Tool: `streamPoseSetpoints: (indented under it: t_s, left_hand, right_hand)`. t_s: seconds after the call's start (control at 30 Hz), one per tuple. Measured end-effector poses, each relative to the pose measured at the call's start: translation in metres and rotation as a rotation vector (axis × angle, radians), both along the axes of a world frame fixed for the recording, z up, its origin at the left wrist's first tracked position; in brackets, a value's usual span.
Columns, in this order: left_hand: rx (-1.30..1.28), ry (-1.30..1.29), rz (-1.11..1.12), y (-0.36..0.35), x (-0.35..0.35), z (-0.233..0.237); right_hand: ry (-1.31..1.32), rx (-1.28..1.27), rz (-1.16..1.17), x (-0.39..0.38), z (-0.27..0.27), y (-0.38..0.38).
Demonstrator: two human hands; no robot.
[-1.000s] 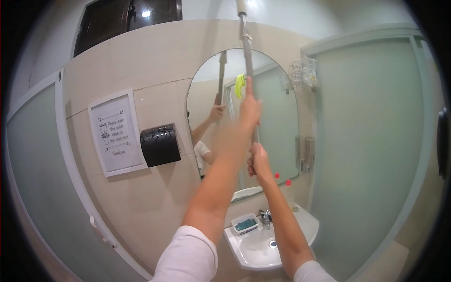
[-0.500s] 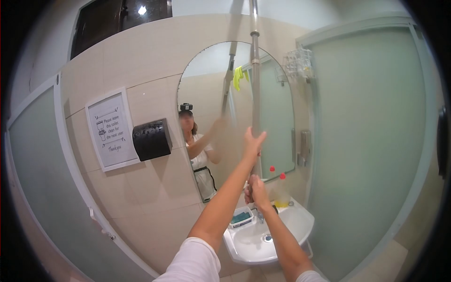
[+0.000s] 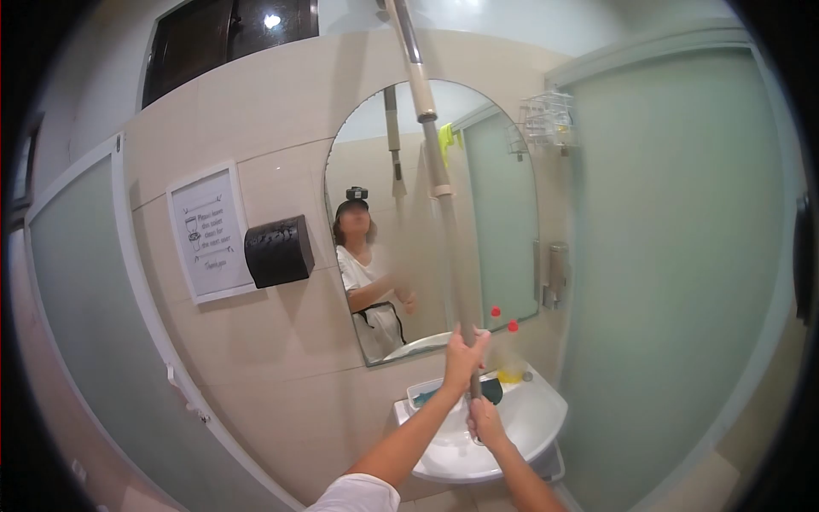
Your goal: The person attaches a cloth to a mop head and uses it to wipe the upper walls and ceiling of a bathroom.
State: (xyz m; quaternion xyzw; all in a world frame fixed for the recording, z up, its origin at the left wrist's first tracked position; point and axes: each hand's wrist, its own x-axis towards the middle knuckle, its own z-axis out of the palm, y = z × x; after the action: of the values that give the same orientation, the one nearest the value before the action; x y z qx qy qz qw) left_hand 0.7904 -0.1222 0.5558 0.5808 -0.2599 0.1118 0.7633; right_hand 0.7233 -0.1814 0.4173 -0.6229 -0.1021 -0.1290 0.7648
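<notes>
A long grey telescopic pole (image 3: pixel 452 247) rises from above the sink past the top of the picture, leaning to the left in front of the mirror (image 3: pixel 503 205). My left hand (image 3: pixel 463 360) is wrapped around the lower part of the pole. Below it, my right hand (image 3: pixel 486 422) grips close to the pole's bottom end, over the white sink (image 3: pixel 542 418). Whatever tops the pole is out of view. Behind my left hand, a tub with teal contents (image 3: pixel 421 394) stands partly hidden on the sink's back edge.
Bottles with red caps (image 3: pixel 513 327) stand at the sink's back right. A black paper dispenser (image 3: pixel 280 250) and a framed sign (image 3: pixel 209 232) hang on the left wall. A wire rack (image 3: pixel 548 118) and a soap dispenser (image 3: pixel 557 269) are mounted beside the frosted door (image 3: pixel 665 256).
Both hands have come down toward the sink, with the left now closer to the right. The pole has gone from nearly upright to leaning left at its top.
</notes>
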Motion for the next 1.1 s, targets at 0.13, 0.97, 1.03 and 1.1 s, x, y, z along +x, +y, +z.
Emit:
streamPoseSetpoints:
  t_s: [0.13, 0.97, 1.03, 1.1]
  left_hand:
    - [0.189, -0.166, -0.033, -0.017, -0.037, 0.003]
    - [-0.187, 0.065, -1.012, -0.035, -0.164, 0.117]
    - [-0.204, 0.128, -0.967, -0.033, -0.166, 0.109]
    - [-0.222, 0.187, -0.927, -0.025, -0.167, 0.098]
  right_hand:
    - [0.024, -0.067, -0.101, -0.061, 0.01, -0.026]
    - [0.038, -0.229, -0.686, -0.264, 0.094, -0.014]
    - [0.041, -0.39, -0.726, -0.267, 0.093, -0.006]
    - [0.063, -0.382, -0.67, -0.269, 0.084, 0.009]
